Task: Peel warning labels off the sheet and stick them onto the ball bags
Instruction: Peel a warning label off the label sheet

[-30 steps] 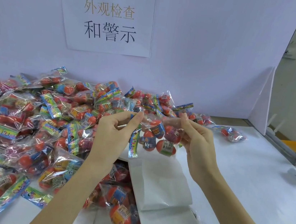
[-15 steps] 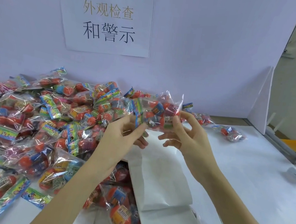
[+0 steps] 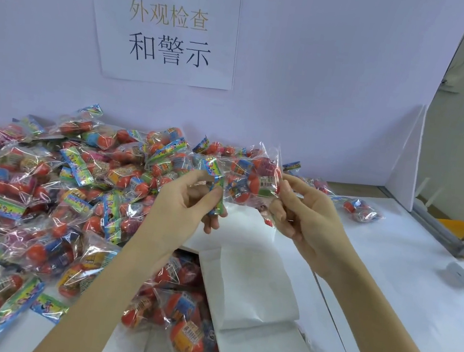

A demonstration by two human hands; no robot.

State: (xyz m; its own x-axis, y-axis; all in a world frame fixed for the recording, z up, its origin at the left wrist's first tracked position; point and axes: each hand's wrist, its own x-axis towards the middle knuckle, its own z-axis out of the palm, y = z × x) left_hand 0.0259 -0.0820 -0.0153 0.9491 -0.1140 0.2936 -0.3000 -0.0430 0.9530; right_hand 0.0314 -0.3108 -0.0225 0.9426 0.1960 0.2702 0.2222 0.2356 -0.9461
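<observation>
A single ball bag [image 3: 246, 179] is held up above the white paper sheets [image 3: 253, 273], just right of the heaped pile of bags [image 3: 54, 191], probably so that its clear face can be looked over for a label spot. Its coloured header end is pinched between thumb and fingers of the left hand [image 3: 188, 208], while its clear tail edge is pinched by the right hand [image 3: 305, 218]. Both grips are closed on the film. No peeled label can be made out.

A clear ball bag [image 3: 249, 178] of orange balls is held up flat, far centre; more bags [image 3: 45, 195] lie heaped left.
</observation>
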